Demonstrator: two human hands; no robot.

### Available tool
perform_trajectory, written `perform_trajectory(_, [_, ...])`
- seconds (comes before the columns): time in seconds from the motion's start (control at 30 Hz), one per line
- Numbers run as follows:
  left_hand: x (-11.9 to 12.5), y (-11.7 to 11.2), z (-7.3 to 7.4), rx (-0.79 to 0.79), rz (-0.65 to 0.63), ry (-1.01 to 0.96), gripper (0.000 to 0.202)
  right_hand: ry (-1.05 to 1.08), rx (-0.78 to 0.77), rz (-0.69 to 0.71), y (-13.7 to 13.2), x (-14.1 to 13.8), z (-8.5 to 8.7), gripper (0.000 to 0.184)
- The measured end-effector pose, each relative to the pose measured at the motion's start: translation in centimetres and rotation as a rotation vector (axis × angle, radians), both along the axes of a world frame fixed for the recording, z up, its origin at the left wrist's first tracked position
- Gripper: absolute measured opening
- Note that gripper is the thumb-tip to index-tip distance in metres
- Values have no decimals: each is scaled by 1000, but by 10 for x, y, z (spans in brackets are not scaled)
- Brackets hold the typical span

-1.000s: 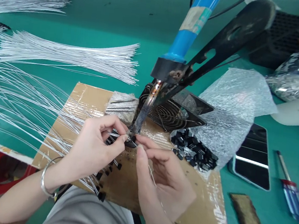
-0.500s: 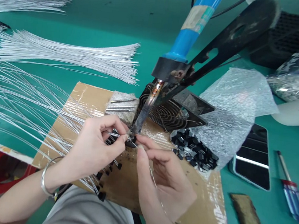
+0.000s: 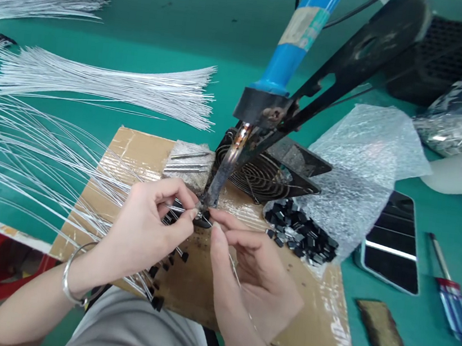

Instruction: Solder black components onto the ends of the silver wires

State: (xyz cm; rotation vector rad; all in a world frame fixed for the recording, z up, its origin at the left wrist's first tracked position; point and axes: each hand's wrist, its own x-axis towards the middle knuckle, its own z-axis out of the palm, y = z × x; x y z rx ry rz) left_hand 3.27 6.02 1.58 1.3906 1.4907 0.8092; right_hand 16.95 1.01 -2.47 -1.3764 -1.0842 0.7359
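My left hand [image 3: 145, 227] is pinched on a thin silver wire whose end meets the tip of a fixed soldering iron [image 3: 225, 169] with a blue handle [image 3: 295, 37]. My right hand [image 3: 254, 270] is also pinched, holding a fine strand of solder wire [image 3: 235, 271] up to the same tip. Both hands work over a taped cardboard sheet [image 3: 131, 151]. Wires with small black parts on their ends [image 3: 157, 299] lie under my left hand.
A pile of small black components [image 3: 299, 236] sits on bubble wrap [image 3: 365, 156] to the right. Behind the iron is a black fan [image 3: 262, 177]. Bundles of silver wires [image 3: 98, 82] fan out on the green table. A phone [image 3: 394, 240], a screwdriver [image 3: 451, 295] and a brown pad [image 3: 380, 329] lie far right.
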Motion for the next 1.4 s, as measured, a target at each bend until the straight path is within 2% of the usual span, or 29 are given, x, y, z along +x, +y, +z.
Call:
perform_trajectory(0.93, [0, 2, -1, 7, 4, -23, 7, -11, 53, 8, -2, 0, -6, 13])
perform_trajectory(1.13, [-1, 1, -1, 4, 9, -20, 6, -52, 100, 78, -1, 4, -12, 16])
perform_trajectory(1.4, [-1, 1, 0, -5, 6, -22, 6, -53, 98, 82, -2, 5, -13, 17])
